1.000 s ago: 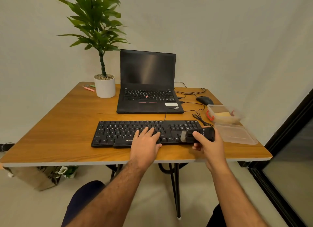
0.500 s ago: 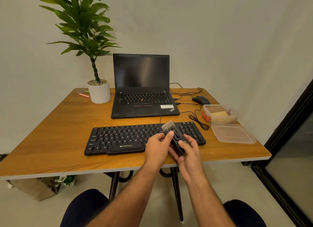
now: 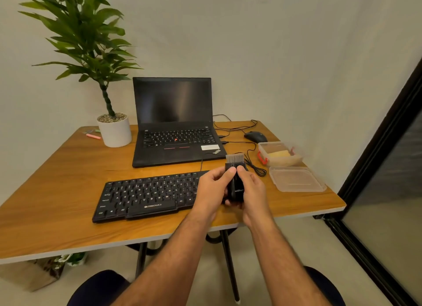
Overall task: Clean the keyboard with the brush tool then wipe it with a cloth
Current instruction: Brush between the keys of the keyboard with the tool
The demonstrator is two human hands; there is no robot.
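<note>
Head view, both hands' fingers (image 3: 230,171) gripping upright brush tool (image 3: 236,182) above keyboard (image 3: 148,195)

The brush tool (image 3: 235,180), previously tilted, now stands upright, bristles up, above the keyboard (image 3: 148,195); both hands grip it, thumbs now meeting near its top.

The black brush tool (image 3: 235,182) stands upright above the table's near edge, pale bristles fanned toward twelve o'clock. At its nine o'clock, the black keyboard (image 3: 146,195) lies flat, white-lettered, its right end hidden. The cloth cannot be made out.
</note>
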